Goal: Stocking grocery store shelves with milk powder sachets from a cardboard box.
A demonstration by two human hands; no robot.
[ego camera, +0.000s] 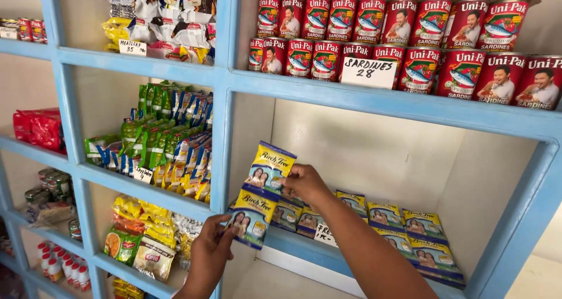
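A: Left hand [212, 247]?
B: Pinching the lower blue-and-yellow sachet [253, 216] at its near edge, just in front of the blue shelf [328, 258].
A: Right hand [304, 183]?
B: Fingers closed on the upper sachet [270, 168], held upright above the first, nearly touching it.
A: Around them?
B: More sachets [410, 232] lying in a row to the right; red cans [410, 38] stacked one shelf up; green packets [158, 132] at left.

sachets [404, 229] lie in a row on the middle shelf [304, 243], below the cans [410, 38]; the right hand [301, 182] holds a sachet strip [260, 191] at their left end, left hand [213, 243] at its lower end
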